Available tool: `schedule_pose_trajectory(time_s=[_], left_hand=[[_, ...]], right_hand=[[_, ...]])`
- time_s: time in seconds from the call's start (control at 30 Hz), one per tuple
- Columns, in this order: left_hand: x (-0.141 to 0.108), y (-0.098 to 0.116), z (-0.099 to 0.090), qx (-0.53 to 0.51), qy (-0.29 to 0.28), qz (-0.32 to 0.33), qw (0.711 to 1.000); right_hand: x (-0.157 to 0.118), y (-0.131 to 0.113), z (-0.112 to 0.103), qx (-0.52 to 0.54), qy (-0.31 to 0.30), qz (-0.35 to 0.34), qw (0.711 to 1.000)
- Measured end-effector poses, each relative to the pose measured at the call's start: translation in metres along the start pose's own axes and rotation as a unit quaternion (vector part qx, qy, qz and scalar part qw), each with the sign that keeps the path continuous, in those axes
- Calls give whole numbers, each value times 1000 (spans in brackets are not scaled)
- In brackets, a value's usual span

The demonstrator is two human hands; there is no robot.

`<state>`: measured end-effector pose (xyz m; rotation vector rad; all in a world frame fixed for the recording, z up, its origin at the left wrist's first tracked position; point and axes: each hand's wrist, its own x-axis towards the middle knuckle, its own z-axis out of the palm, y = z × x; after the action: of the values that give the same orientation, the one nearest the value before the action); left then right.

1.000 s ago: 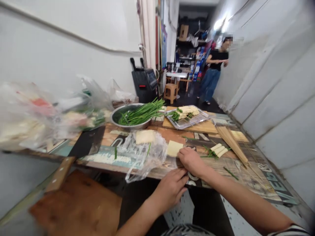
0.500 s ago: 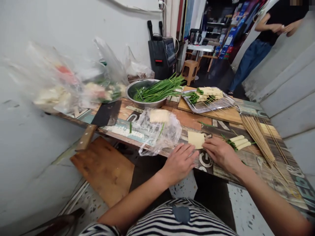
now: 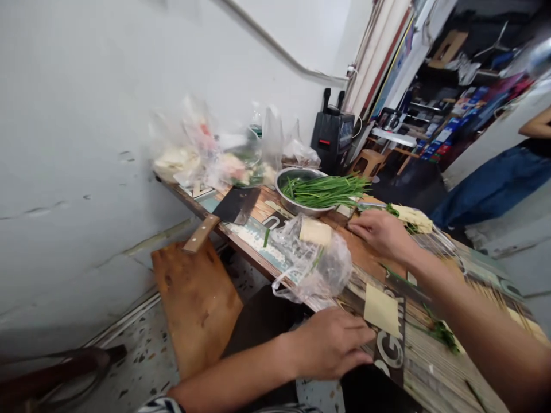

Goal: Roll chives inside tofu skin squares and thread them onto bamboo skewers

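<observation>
From the person's head, apparently tipped sideways, the one view faces forward and down: plank-patterned tabletop (image 3: 252, 244) close below, steel bowl (image 3: 295, 206) farther out, pale wall (image 3: 94, 86) at left, blurry back room (image 3: 419, 123) distant, upper right.

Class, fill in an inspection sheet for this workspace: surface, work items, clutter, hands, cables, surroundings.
Surface: patterned tabletop with printed lettering, green scraps on it.
Work items: pale square sheet lying flat; metal bowl of long green stalks; stack of pale sheets on a clear bag; tray partly hidden by the right arm.
Clutter: filled plastic bags at the far left; cleaver, handle overhanging the edge.
Hands: left hand beside the square sheet; right hand near the bowl, grip unclear.
Cables: white one by the black box; on the tabletop, nothing seen.
Surroundings: wooden board below table height; person in jeans nearby.
</observation>
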<state>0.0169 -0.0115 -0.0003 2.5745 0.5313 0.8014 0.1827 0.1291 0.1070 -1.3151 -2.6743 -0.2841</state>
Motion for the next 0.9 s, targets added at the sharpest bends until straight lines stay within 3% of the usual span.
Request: schedule_pose_trajectory(time_s=[0.13, 0.27, 0.4, 0.63, 0.9], left_hand=[[-15, -6, -35, -44, 54, 25, 997], [-30, -18, -55, -90, 101, 31, 990], [-40, -27, -58, -97, 110, 20, 989], [-37, -39, -65, -78, 114, -6, 990], [-25, -51, -90, -12, 218, -35, 975]], right_hand=[[112, 3, 19, -118, -167, -1, 979], [167, -1, 56, -140, -251, -13, 958], [182, -4, 69, -161, -276, -43, 947], [192, 10, 48, -193, -264, -89, 941], [184, 21, 38, -215, -232, -70, 946]])
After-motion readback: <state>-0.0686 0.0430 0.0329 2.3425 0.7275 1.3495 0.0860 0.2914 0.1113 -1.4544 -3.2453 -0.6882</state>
